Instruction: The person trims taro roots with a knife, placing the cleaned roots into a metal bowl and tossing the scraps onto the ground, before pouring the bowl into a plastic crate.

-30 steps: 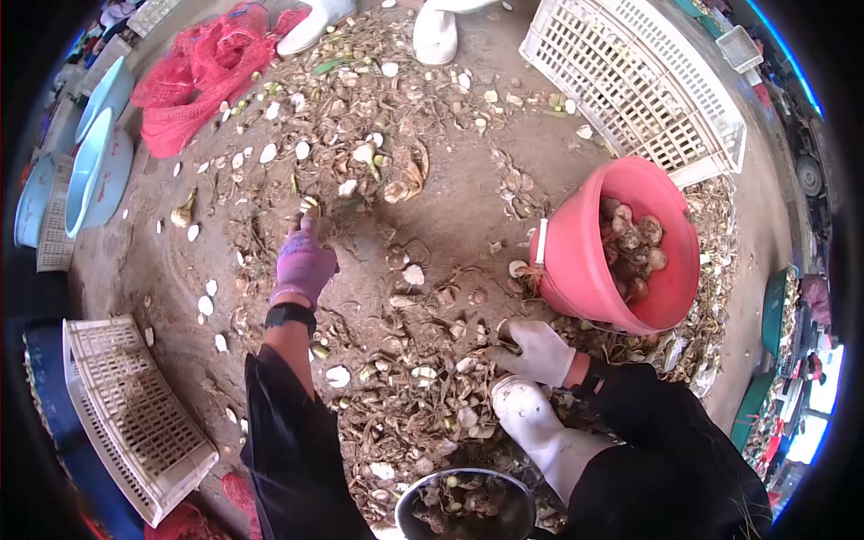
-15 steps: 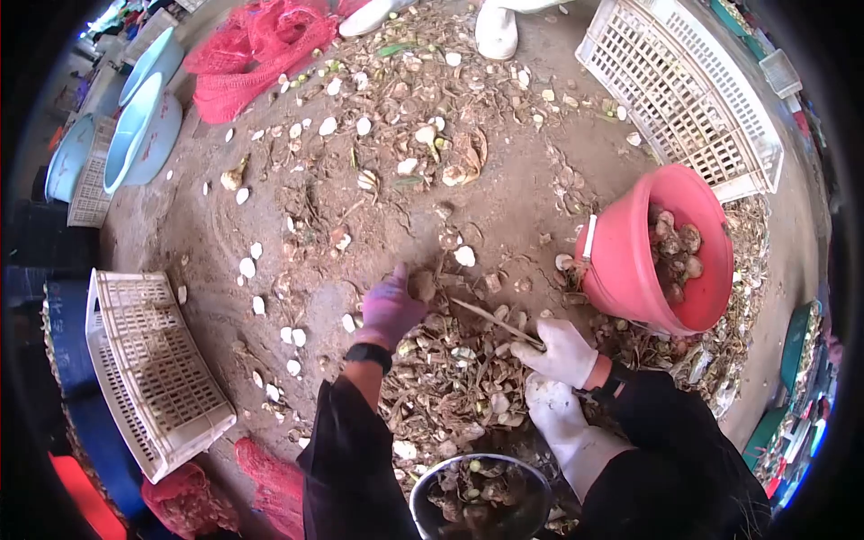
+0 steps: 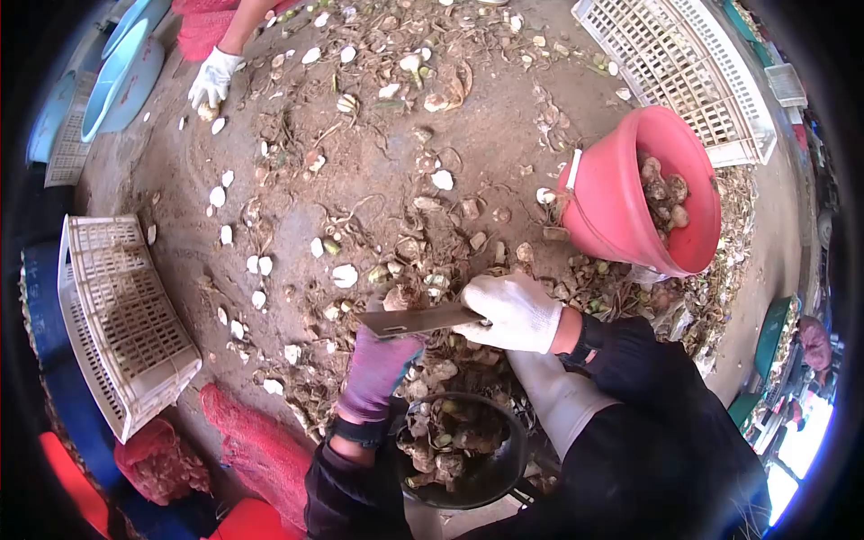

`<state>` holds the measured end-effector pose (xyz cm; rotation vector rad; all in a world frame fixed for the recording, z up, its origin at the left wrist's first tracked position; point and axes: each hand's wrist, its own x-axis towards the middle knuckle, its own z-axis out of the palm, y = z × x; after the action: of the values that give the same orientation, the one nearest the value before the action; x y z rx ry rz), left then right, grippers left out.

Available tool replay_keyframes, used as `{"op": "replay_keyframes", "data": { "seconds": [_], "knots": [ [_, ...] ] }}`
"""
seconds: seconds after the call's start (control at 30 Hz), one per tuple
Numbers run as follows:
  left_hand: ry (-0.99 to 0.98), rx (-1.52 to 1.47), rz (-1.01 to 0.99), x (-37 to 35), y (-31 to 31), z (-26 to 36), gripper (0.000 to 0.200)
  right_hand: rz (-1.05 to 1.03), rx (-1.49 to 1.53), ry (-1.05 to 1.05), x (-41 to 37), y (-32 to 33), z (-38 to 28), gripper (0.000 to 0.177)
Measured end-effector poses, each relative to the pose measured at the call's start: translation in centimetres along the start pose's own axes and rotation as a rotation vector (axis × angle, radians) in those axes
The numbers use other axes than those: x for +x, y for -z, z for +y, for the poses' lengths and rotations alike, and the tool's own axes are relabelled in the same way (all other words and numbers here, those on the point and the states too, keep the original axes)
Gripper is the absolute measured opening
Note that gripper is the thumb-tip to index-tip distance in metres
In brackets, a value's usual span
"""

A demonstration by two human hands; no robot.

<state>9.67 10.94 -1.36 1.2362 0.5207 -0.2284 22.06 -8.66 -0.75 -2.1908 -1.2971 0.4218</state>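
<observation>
My left hand [image 3: 376, 367], in a purple glove, is closed around a dirt-brown bulb [image 3: 405, 298] with its roots on. In a white glove, my right hand [image 3: 515, 315] grips a knife [image 3: 423, 319], its flat blade pointing left across the left hand's fingers, right at the bulb. The knife's handle is hidden inside the right fist. Beneath both hands lies a heap of root trimmings and peelings [image 3: 441, 369]. Close to my left wrist stands a dark pan [image 3: 520, 454] with several brown bulbs in it.
A red bucket [image 3: 598, 193] holding bulbs tilts at the right. White crates stand at the left [image 3: 184, 364] and upper right [image 3: 733, 148]. Another person's gloved hand [image 3: 213, 79] touches a bulb at the upper left. Red mesh sacks [image 3: 252, 445] lie lower left.
My left hand has lifted the bulb and drawn it back toward me. The right hand has brought the knife over to it. Another person's hand has come in at upper left; the view has shifted.
</observation>
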Motion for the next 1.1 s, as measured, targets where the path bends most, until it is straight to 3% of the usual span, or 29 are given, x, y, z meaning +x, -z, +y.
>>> {"op": "replay_keyframes", "data": {
  "seconds": [0.03,0.17,0.2,0.37,0.43,0.47,0.5,0.57,0.63,0.7,0.73,0.83,0.9,0.97,1.03,1.1],
  "knots": [
    [-0.154,0.432,0.080,-0.3,-0.4,0.2,0.040,-0.002,0.002,0.006,0.1,0.1,-0.4,0.028],
    [-0.049,0.357,0.105,-1.9,-0.6,0.6,0.043,0.033,0.029,0.090,-0.2,-0.8,-1.1,0.027],
    [-0.116,0.285,0.210,-2.3,-1.5,0.9,0.035,0.013,0.063,0.084,-0.3,-0.9,-1.2,0.028],
    [-0.092,0.234,0.220,-4.0,-1.9,2.0,0.022,-0.003,0.049,0.079,-0.3,-2.0,-1.0,0.029],
    [0.081,0.168,0.162,-5.0,-1.9,2.6,0.025,-0.002,0.065,0.017,-0.5,-2.9,0.1,0.026],
    [-0.122,0.106,-0.030,-6.4,-3.3,4.3,0.039,-0.143,-0.059,-0.363,0.3,-3.3,1.1,0.029],
    [-0.279,0.068,-0.188,-7.0,-3.4,3.7,0.057,-0.050,-0.028,-0.385,-0.5,-3.3,3.8,0.030],
    [-0.015,-0.166,-0.132,-7.8,-3.3,5.4,0.075,0.112,0.057,-0.349,-1.6,-1.3,3.4,0.031],
    [-0.118,-0.248,-0.057,-6.3,-2.5,5.8,0.070,0.097,0.133,-0.338,-1.0,0.0,1.0,0.032],
    [-0.425,-0.141,-0.157,-4.6,-0.1,3.2,0.069,0.127,0.271,-0.294,-0.8,-1.1,0.3,0.023],
    [-0.333,-0.133,0.027,-5.1,-0.4,4.1,0.065,0.080,0.290,-0.292,-0.9,-1.4,-0.4,0.023],
    [-0.269,-0.526,0.200,-4.9,0.2,3.1,0.054,0.019,0.445,-0.221,-0.8,-0.4,-4.2,0.021],
    [-0.226,-0.613,0.209,-5.2,0.2,3.1,0.050,0.056,0.353,-0.089,-0.8,0.1,-5.9,0.023],
    [-0.122,-0.730,0.282,-5.6,0.4,1.8,0.045,0.039,0.286,-0.084,-0.4,0.7,-6.9,0.020],
    [-0.145,-0.705,0.267,-6.2,-0.1,0.8,0.039,0.141,0.270,-0.070,-0.2,0.9,-7.0,0.019],
    [-0.068,-0.606,0.060,-7.2,-1.1,0.9,0.043,0.086,0.317,-0.098,-0.3,0.8,-6.2,0.025]
  ]
}}
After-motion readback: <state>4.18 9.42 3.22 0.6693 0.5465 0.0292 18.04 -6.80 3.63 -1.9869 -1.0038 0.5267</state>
